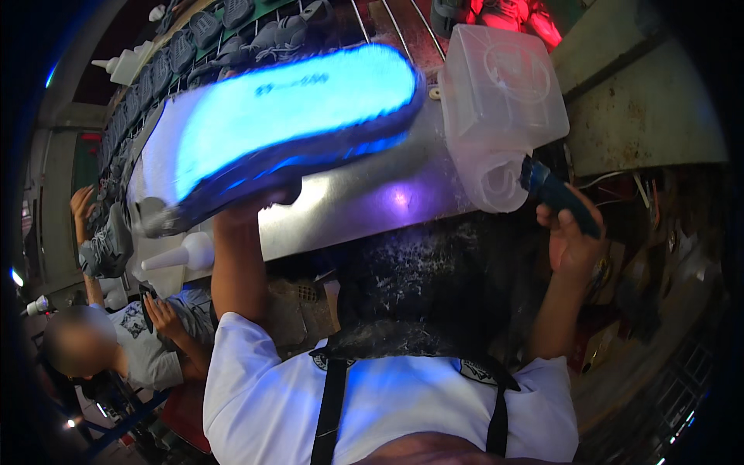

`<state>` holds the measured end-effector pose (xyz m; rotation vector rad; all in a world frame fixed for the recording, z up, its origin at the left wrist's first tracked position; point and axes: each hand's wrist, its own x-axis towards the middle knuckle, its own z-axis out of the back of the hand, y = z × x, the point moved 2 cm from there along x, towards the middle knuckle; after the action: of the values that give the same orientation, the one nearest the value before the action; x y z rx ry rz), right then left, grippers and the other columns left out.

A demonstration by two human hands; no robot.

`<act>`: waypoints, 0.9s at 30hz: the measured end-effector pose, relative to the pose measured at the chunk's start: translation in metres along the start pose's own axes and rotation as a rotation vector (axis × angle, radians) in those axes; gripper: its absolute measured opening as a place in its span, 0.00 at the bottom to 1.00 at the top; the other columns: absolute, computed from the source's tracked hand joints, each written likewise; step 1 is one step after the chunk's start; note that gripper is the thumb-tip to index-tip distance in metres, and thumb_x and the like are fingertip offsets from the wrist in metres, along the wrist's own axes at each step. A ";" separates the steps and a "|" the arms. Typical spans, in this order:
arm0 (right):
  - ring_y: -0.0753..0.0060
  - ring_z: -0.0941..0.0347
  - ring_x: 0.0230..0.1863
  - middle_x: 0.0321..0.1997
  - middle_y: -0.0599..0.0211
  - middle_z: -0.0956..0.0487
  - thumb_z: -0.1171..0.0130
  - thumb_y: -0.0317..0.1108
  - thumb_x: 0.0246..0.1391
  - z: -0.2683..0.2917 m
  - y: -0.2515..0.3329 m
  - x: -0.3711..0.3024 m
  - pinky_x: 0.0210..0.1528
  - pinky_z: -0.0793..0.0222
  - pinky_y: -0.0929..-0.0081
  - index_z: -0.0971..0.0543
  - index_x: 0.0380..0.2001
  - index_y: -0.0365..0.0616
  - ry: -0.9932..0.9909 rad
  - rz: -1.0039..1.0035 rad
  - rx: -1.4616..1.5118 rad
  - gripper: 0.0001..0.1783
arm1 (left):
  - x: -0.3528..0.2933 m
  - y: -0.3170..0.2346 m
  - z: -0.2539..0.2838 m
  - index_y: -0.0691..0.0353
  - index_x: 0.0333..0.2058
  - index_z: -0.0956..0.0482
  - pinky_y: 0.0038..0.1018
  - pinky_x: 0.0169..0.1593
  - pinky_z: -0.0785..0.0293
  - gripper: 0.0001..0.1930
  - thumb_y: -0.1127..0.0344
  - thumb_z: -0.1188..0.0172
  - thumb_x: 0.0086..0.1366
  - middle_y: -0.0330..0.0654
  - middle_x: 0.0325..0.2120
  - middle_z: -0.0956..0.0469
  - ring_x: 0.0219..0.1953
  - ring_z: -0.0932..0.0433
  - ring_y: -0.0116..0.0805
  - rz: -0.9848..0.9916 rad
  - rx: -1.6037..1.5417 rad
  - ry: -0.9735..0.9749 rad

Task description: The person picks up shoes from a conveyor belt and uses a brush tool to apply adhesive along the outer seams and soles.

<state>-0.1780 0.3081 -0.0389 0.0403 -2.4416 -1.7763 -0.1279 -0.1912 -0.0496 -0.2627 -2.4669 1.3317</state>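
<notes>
My left hand (263, 199) is closed around the dark side of a shoe upper (302, 101), blurred by motion. Its broad underside faces up and glows bright blue-white. Most of my left fingers are hidden beneath it. On the right, my right hand (573, 236) grips a thick dark blue brush (564, 200) by its handle. The brush's front end is beside the round mouth of a translucent plastic jug (508, 85), which lies on the metal table (349, 205). I cannot make out the bristles.
Several grey shoes (182, 50) stand in rows on a rack along the far left. A white nozzle bottle (182, 254) lies left of my left forearm. At lower left, another person (159, 333) has a raised hand near a grey shoe (108, 244). Red light falls on shoes (511, 15) at the back.
</notes>
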 end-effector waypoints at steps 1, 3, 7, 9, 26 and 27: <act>0.54 0.15 0.39 0.42 0.42 0.17 0.35 0.28 0.59 0.000 -0.004 -0.001 0.40 0.14 0.62 0.29 0.58 0.21 -0.007 0.006 0.004 0.28 | 0.011 -0.007 0.003 0.64 0.64 0.34 0.36 0.47 0.21 0.27 0.50 0.51 0.75 0.52 0.47 0.24 0.43 0.22 0.43 -0.035 0.116 0.011; 0.54 0.15 0.38 0.42 0.42 0.17 0.35 0.28 0.59 0.001 -0.006 -0.005 0.40 0.14 0.60 0.28 0.57 0.20 -0.035 0.020 -0.018 0.27 | 0.054 -0.015 0.003 0.63 0.64 0.34 0.37 0.49 0.21 0.27 0.51 0.50 0.75 0.52 0.48 0.23 0.45 0.22 0.43 -0.151 0.431 0.067; 0.55 0.15 0.38 0.44 0.40 0.18 0.37 0.25 0.58 -0.008 -0.016 -0.007 0.40 0.14 0.58 0.26 0.55 0.20 -0.039 0.069 -0.061 0.24 | 0.159 -0.050 -0.018 0.63 0.67 0.34 0.34 0.66 0.31 0.28 0.56 0.46 0.74 0.48 0.62 0.25 0.66 0.29 0.43 -0.552 1.718 -0.063; 0.56 0.15 0.37 0.45 0.39 0.18 0.37 0.25 0.58 -0.012 -0.018 -0.008 0.38 0.14 0.59 0.25 0.55 0.20 -0.051 0.109 -0.085 0.24 | 0.204 -0.054 -0.016 0.66 0.63 0.28 0.37 0.69 0.34 0.24 0.67 0.42 0.70 0.52 0.66 0.30 0.69 0.33 0.47 -0.725 2.043 0.163; 0.53 0.15 0.40 0.53 0.28 0.22 0.35 0.26 0.60 -0.016 -0.023 -0.031 0.36 0.14 0.61 0.25 0.57 0.26 -0.037 0.247 -0.133 0.24 | 0.381 0.055 0.104 0.31 0.45 0.21 0.61 0.60 0.38 0.12 0.56 0.45 0.63 0.22 0.46 0.22 0.59 0.30 0.32 -0.850 2.473 1.022; 0.53 0.15 0.40 0.53 0.28 0.22 0.36 0.26 0.60 -0.017 -0.024 -0.030 0.36 0.14 0.61 0.25 0.57 0.26 -0.034 0.248 -0.127 0.24 | 0.382 0.056 0.103 0.31 0.45 0.21 0.62 0.62 0.40 0.12 0.56 0.45 0.63 0.21 0.45 0.22 0.59 0.30 0.32 -0.876 2.491 1.034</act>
<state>-0.1471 0.2875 -0.0590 -0.2926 -2.2344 -1.8269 -0.5206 -0.1220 -0.0745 0.5250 0.7168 1.7426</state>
